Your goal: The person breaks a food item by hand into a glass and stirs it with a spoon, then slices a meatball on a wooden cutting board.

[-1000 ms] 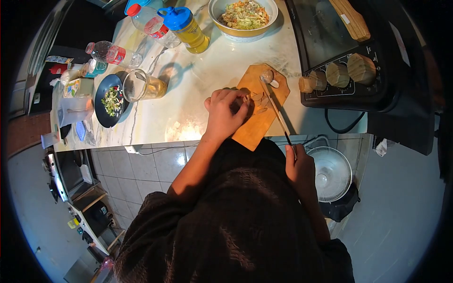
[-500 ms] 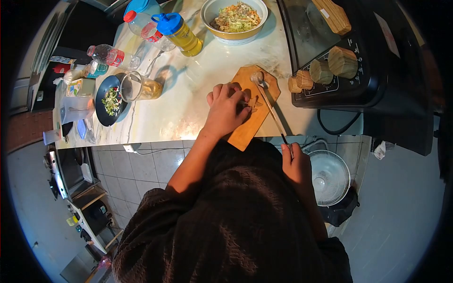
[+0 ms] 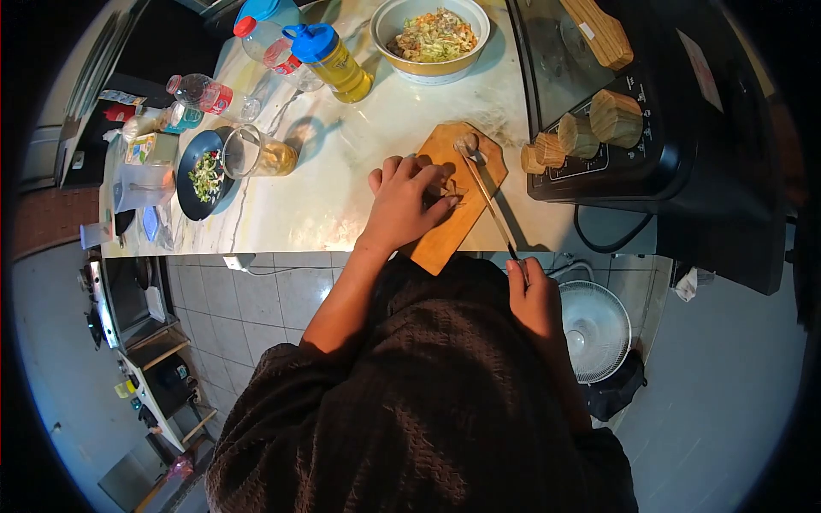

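Observation:
My left hand [image 3: 404, 203] is over the wooden cutting board [image 3: 438, 244], fingers bent and thumb apart, closed around small brown food pieces [image 3: 451, 190] that partly show between thumb and forefinger. Low at the counter edge, my right hand [image 3: 536, 299] is wrapped round the dark handle of a long, narrow knife [image 3: 493, 205]. Its shiny length slants across the right side of the board, away from the left hand. By its far end sits a small, rounded brownish lump [image 3: 467, 143].
A bowl of shredded food [image 3: 430, 70] stands behind the board. To the left are a blue-capped bottle [image 3: 342, 73], a clear jug [image 3: 261, 156] and a dark plate of chopped vegetables [image 3: 190, 198]. A black oven [image 3: 676, 162] borders the right. Below is a fan [image 3: 594, 333].
My left hand has shifted slightly left on the board, its fingers a little more spread. The knife stays slanted across the board in my right hand. The view has tilted a little.

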`<action>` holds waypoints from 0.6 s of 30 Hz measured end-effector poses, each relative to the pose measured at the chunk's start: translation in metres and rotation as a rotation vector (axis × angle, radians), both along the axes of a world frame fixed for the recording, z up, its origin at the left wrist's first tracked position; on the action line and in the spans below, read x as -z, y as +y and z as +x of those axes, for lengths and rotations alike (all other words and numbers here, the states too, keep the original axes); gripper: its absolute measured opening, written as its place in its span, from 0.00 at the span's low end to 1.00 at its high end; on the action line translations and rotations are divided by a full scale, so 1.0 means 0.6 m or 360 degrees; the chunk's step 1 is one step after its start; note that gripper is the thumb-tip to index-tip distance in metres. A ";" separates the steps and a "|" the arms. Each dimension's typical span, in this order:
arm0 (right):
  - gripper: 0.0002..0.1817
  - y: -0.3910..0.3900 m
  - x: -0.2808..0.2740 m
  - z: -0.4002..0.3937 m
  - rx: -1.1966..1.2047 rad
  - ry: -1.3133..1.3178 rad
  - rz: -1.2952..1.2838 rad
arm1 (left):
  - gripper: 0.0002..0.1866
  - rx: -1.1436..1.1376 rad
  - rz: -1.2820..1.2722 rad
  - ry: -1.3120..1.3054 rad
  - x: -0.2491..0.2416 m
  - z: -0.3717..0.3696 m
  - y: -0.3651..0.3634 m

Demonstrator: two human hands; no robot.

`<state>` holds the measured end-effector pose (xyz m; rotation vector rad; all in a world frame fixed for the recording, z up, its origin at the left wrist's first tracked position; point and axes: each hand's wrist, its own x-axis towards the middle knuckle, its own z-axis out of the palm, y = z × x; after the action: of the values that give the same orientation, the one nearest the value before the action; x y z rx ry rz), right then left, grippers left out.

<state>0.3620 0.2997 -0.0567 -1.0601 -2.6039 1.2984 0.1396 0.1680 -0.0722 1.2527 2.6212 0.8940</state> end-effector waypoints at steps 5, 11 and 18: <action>0.15 0.001 -0.006 -0.003 -0.0006 0.0012 -0.0008 | 0.13 -0.0031 0.0019 -0.0036 0.020 0.004 0.011; 0.16 0.004 0.001 -0.002 0.0019 0.0046 -0.0015 | 0.11 0.0008 0.0132 -0.0367 0.007 -0.013 0.007; 0.16 0.006 0.000 -0.009 0.0009 0.0053 -0.0046 | 0.08 -0.0502 0.0775 -0.1080 0.039 -0.023 0.033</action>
<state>0.3565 0.3035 -0.0568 -1.0396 -2.5642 1.3443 0.1259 0.1875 -0.0955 0.4382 2.1220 1.7189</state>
